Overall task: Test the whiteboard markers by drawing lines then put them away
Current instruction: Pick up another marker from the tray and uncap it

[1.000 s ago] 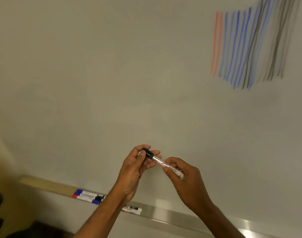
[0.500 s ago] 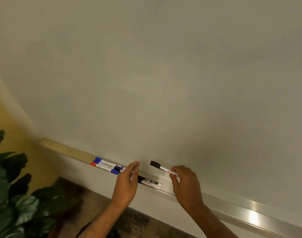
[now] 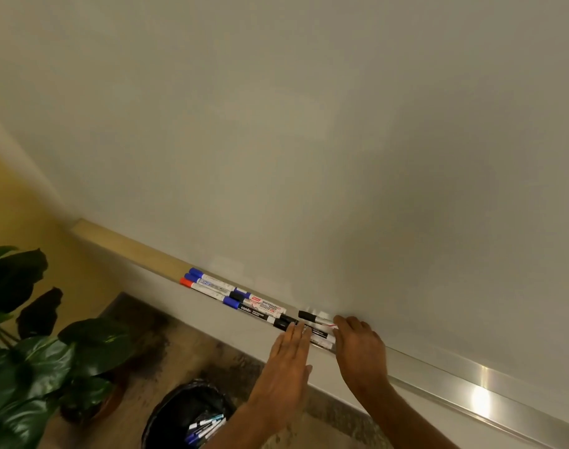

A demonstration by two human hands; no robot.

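Head view: black-capped marker (image 3: 310,317), lately mid-air, now at tray (image 3: 471,377) beside stored markers (image 3: 257,306), right hand (image 3: 361,348) fingers pinching its end, left hand (image 3: 289,361) fingers straight on neighbours; stowing judged nearly done.

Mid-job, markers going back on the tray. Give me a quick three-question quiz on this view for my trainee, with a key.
1. True or false: the bin below the tray holds no markers.
2. The cap of the marker pinched by the right hand is: A red, B blue, C black.
3. Fill in: the ___ hand lies with straight fingers over the row of markers on the tray.
Key: 1 false, discarded markers lie in it; 2 C; 3 left hand.
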